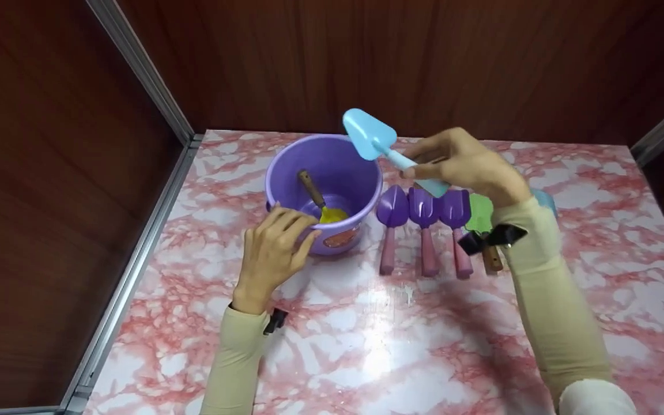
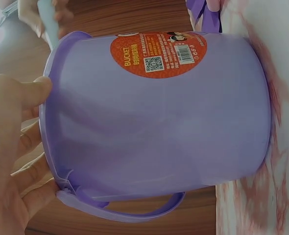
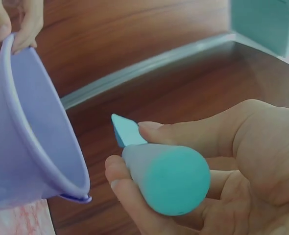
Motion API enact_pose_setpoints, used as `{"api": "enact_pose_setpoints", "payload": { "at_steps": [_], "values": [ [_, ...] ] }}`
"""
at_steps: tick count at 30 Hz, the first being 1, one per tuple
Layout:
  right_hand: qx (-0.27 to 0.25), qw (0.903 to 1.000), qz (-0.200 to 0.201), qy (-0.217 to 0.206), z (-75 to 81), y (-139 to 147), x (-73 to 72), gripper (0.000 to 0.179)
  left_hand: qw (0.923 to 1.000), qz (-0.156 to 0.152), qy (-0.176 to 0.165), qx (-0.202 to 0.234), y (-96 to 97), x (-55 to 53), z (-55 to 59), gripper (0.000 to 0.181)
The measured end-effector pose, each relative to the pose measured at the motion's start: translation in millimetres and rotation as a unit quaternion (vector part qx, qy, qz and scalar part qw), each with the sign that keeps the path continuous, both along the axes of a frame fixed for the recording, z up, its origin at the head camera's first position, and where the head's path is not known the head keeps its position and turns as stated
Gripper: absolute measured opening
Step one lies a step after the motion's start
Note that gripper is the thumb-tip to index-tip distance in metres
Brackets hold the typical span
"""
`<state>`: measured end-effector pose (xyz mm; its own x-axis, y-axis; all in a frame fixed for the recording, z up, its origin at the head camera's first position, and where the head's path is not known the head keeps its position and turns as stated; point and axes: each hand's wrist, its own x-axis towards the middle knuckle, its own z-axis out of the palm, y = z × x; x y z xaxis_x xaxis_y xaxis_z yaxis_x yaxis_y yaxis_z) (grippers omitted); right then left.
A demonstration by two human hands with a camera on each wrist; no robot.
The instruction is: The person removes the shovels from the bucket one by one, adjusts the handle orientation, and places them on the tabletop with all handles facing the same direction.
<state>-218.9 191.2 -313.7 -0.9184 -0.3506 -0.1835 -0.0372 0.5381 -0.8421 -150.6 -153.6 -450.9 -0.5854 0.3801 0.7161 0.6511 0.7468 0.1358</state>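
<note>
My left hand (image 1: 274,248) grips the near-left rim of a purple bucket (image 2: 159,122), thumb and fingers on the rim. The bucket stands upright, with an orange label (image 2: 159,54) on its outside. Inside it leans a yellow-headed tool with a brown handle (image 1: 312,189); its head is partly hidden by the rim. To the right of the bucket, my right hand (image 1: 476,167) holds a light blue toy trowel (image 1: 369,132) by its handle, between thumb and fingers. The trowel's blade is raised above the bucket's right far rim and points left.
Right of the bucket lie three purple toy tools with pink handles (image 1: 388,251), side by side. Beyond them is a green-headed tool (image 1: 480,212) with a brown handle. A blue thing (image 1: 544,200) is partly hidden by my right wrist. Dark wooden panels (image 1: 366,69) border the marbled tabletop (image 1: 332,346).
</note>
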Motion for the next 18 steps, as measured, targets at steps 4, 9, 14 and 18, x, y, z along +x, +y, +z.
{"api": "enact_pose_setpoints", "payload": {
  "at_steps": [4,9,14,18],
  "values": [
    [-0.036,0.9990,-0.024,0.014,-19.9,18.8,14.8,0.041,1.0000,0.002,-0.002,0.002,1.2,0.1,0.8,0.020],
    [-0.076,0.9960,-0.043,0.018,-44.8,42.5,30.9,0.043,1.0000,0.005,-0.001,-0.003,0.1,0.3,1.6,0.021],
    [-0.128,0.9891,-0.073,-0.003,-67.9,57.3,42.8,0.044,1.0000,0.006,-0.001,-0.002,0.0,0.5,1.5,0.021],
    [-0.152,0.9843,-0.090,-0.002,-88.0,58.2,50.0,0.047,1.0000,0.005,0.001,0.000,-0.6,0.0,1.1,0.019]
  ]
}}
